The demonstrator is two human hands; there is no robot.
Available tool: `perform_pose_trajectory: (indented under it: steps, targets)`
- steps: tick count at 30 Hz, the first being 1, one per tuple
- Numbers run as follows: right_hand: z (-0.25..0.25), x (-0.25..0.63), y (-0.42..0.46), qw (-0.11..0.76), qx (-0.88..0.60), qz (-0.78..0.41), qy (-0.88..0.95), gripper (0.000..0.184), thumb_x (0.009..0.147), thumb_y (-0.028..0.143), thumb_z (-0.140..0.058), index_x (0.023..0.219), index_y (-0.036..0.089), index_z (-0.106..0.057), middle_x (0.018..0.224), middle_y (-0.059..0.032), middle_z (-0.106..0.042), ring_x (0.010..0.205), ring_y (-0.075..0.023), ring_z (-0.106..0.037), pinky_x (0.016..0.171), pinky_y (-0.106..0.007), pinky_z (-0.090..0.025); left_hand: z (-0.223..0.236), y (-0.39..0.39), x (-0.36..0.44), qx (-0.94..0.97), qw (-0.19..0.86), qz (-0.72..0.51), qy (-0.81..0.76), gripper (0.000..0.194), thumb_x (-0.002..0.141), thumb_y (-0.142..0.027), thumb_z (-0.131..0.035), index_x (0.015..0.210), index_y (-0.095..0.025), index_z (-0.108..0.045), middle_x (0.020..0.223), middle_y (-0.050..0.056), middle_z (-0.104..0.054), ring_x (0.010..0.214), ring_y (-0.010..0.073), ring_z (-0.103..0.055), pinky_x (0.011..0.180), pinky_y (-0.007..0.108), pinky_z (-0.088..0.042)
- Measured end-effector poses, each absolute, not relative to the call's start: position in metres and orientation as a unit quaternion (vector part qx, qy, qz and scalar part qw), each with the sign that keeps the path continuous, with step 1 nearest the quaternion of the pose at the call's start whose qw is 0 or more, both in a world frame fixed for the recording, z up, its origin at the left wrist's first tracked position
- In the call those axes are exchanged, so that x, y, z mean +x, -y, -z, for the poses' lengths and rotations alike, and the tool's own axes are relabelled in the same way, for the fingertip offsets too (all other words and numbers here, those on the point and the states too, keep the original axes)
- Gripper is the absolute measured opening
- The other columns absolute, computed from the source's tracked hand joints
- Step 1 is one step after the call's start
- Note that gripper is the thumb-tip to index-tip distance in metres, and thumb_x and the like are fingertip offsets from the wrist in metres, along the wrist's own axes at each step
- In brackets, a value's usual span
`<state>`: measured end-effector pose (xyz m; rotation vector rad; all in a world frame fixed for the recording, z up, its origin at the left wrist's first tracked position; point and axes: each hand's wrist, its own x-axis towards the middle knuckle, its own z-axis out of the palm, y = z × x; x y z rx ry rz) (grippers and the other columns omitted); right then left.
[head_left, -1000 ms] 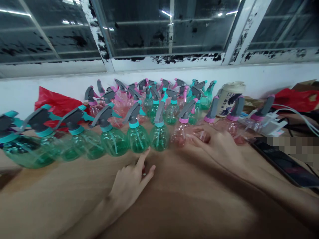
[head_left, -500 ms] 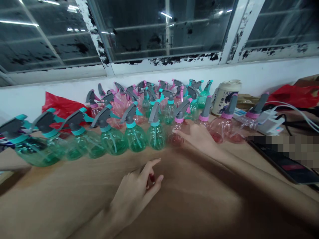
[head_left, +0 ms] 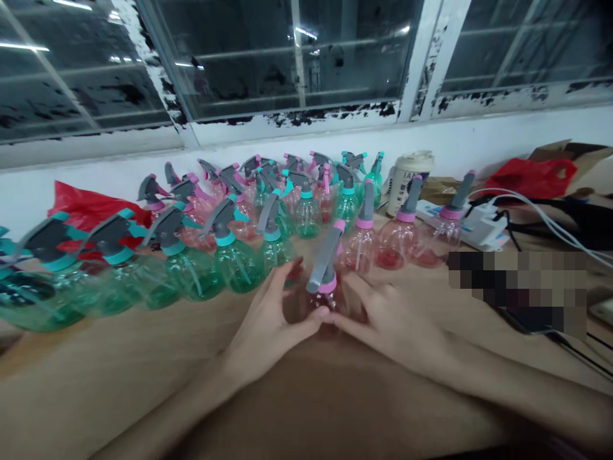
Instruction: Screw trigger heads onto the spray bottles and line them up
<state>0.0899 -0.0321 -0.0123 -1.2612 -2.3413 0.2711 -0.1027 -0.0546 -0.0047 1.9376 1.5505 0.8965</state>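
A clear pink spray bottle (head_left: 329, 303) with a grey trigger head and pink collar stands in front of me, pulled forward of the row. My right hand (head_left: 383, 310) wraps its right side, thumb across the front. From the left, my left hand (head_left: 268, 319) curves around the same bottle, its thumb tip meeting the right thumb low on the front. The far fingers of both hands are partly hidden. To the left runs a row of green spray bottles (head_left: 237, 263) with turquoise collars. Just right of the held bottle stand pink spray bottles (head_left: 400, 239) in a short row.
More pink and green spray bottles (head_left: 306, 214) crowd behind, by the wall. Red plastic bags (head_left: 86, 207) lie at the back left and right. A paper cup (head_left: 407, 182), a white charger (head_left: 483, 223) with cables and a dark phone (head_left: 522, 319) are on the right.
My right hand has drawn the pink spray bottle out of the row toward me. My left hand has moved up and right from the bare tabletop to close around it.
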Motion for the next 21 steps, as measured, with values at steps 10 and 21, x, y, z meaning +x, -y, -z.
perform_pose_trajectory:
  steps: [10, 21]
  targets:
    - [0.027, 0.101, 0.061, 0.290, -0.350, -0.135, 0.881, 0.057, 0.079, 0.061, -0.048, 0.119, 0.019, -0.052, 0.099, -0.0066, -0.068, 0.078, -0.0202, -0.067, 0.059, -0.029, -0.050, -0.005, 0.071, -0.065, 0.693, 0.317, -0.398, -0.511, 0.041, 0.079, -0.028, -0.060, 0.116, -0.025, -0.042, 0.089, -0.001, -0.062, 0.075, 0.0141, -0.061, 0.069, 0.027, -0.052]
    - [0.056, 0.125, 0.019, 0.297, -0.227, -0.064, 0.925, 0.052, 0.084, 0.050, -0.047, 0.120, 0.012, -0.051, 0.115, -0.0103, -0.062, 0.108, -0.0207, -0.056, 0.095, -0.038, -0.043, -0.012, 0.054, -0.061, 0.730, 0.247, -0.394, -0.500, 0.023, 0.071, -0.015, -0.046, 0.092, -0.025, -0.049, 0.071, -0.005, -0.058, 0.058, 0.0119, -0.054, 0.056, 0.024, -0.049]
